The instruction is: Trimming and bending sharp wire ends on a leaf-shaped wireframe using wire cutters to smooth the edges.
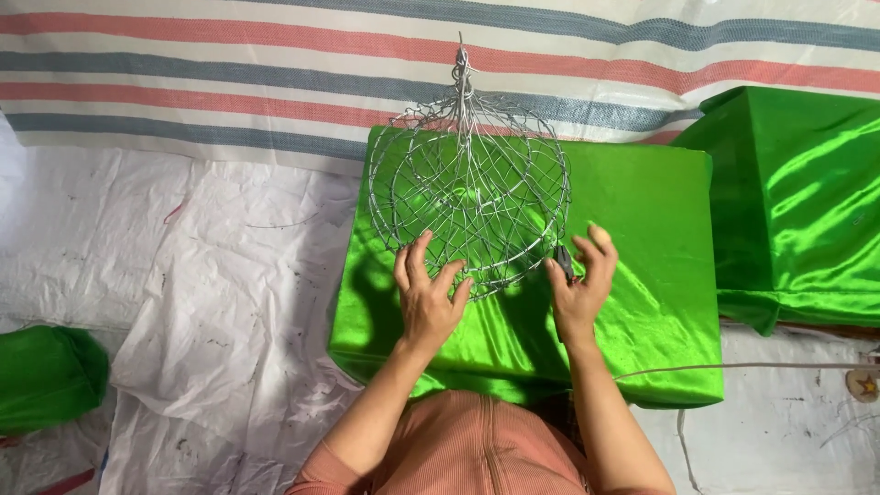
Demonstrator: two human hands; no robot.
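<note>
A round wire frame with a twisted top knot stands on a box covered in shiny green cloth. My left hand rests against the frame's lower front edge, fingers spread on the wires. My right hand is at the frame's lower right side and pinches a small dark tool between thumb and fingers, touching the wire there.
A second green-covered box stands at the right. A green bundle lies at the left edge. White sheeting covers the floor, with a striped tarp behind. A thin cord runs along the right.
</note>
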